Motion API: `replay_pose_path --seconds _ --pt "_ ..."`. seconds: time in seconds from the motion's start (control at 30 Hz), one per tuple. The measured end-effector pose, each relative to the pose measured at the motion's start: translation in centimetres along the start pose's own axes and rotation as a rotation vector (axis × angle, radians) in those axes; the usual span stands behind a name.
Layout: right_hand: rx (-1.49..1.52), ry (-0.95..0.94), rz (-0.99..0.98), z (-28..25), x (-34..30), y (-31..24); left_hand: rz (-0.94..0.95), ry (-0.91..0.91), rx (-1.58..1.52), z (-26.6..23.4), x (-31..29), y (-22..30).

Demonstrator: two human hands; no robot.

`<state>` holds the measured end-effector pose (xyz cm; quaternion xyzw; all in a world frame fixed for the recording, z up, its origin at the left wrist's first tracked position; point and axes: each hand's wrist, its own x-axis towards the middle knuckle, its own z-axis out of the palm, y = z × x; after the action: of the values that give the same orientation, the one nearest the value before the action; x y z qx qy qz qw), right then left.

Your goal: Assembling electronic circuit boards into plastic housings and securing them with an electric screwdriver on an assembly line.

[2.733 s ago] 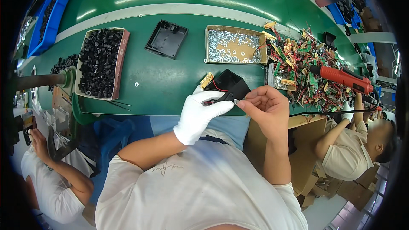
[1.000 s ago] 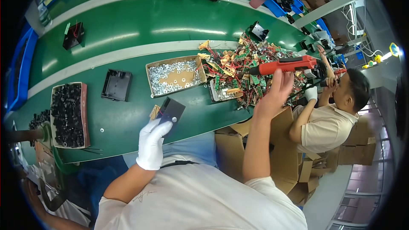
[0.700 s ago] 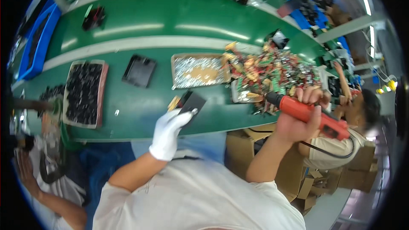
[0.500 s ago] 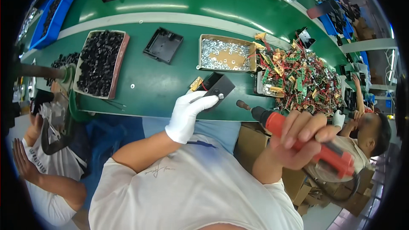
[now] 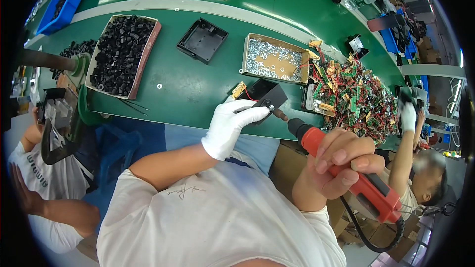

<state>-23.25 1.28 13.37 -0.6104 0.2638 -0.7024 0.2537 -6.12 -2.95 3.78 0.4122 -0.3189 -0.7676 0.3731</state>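
My left hand [image 5: 228, 124], in a white glove, holds a small black plastic box [image 5: 264, 95] with red wires and a yellow part at the front edge of the green table [image 5: 188, 84]. A silver screw sits on the box near my gloved fingertips. My right hand [image 5: 342, 164], bare, grips a red and black electric screwdriver [image 5: 346, 168]. Its tip points at the box's right side, almost touching it. A black cable hangs from the screwdriver's rear end.
A cardboard tray of silver screws [image 5: 273, 60] lies behind the box. A heap of red and green circuit boards [image 5: 356, 96] is to the right. A tray of black parts [image 5: 121, 54] and an empty black housing [image 5: 202, 40] are at left. Other people sit on both sides.
My right hand reached to the right, picked up the red screwdriver and brought it down and left to the box. My left hand kept holding the box.
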Motion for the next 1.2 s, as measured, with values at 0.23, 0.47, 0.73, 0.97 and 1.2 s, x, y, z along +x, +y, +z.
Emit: replay_pose_path --seconds 0.23,0.47,0.73,0.97,1.2 --pt "-0.095 -0.151 0.001 0.5 1.2 1.2 0.142 -0.034 0.111 -0.3 0.6 -0.7" --pt "0.021 -0.345 0.023 -0.1 2.5 1.4 0.217 -0.124 0.19 -0.9 0.8 -1.1" --pt "0.152 -0.361 0.068 -1.1 1.5 1.4 0.3 -0.173 0.321 -1.3 1.4 -1.4" --pt "0.068 -0.343 -0.021 -0.9 1.5 1.4 0.333 -0.226 0.373 -1.8 1.8 -1.9" --pt "0.214 -0.281 -0.068 -1.9 2.5 -4.8 0.412 -0.002 0.551 -0.8 0.7 -1.2"
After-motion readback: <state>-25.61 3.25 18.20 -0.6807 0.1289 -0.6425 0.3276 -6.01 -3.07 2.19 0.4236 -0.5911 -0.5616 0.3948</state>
